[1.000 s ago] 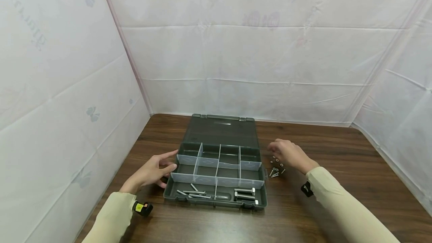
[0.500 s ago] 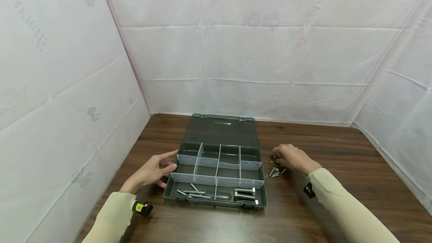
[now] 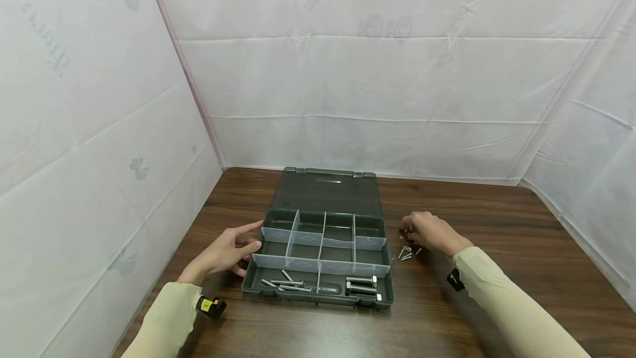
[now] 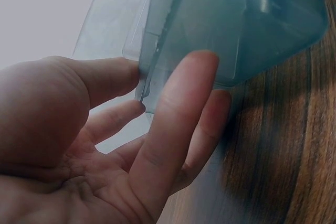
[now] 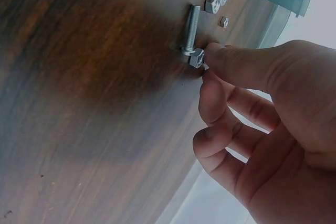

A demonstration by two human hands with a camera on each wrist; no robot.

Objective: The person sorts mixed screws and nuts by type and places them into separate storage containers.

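Dark, glossy wood-grain table (image 3: 477, 291) under a matt grey-green plastic organiser box (image 3: 318, 291) with translucent smooth plastic dividers (image 3: 320, 267), bright shiny metal bolts (image 3: 361, 286) inside at six o'clock, a threaded metal bolt (image 5: 192, 32) glinting, creased white cloth walls (image 3: 348, 70) and matt beige fabric sleeves (image 3: 512, 308).

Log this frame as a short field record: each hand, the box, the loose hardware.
left hand: open, fingers straight against the left side of the organizer box
right hand: fingertips pinching the head of a small bolt on the table
box state: lid open, clear dividers; upper compartments look empty, long bolts front left, thick bolts front right
loose hardware: small screws and nuts on the table right of the box
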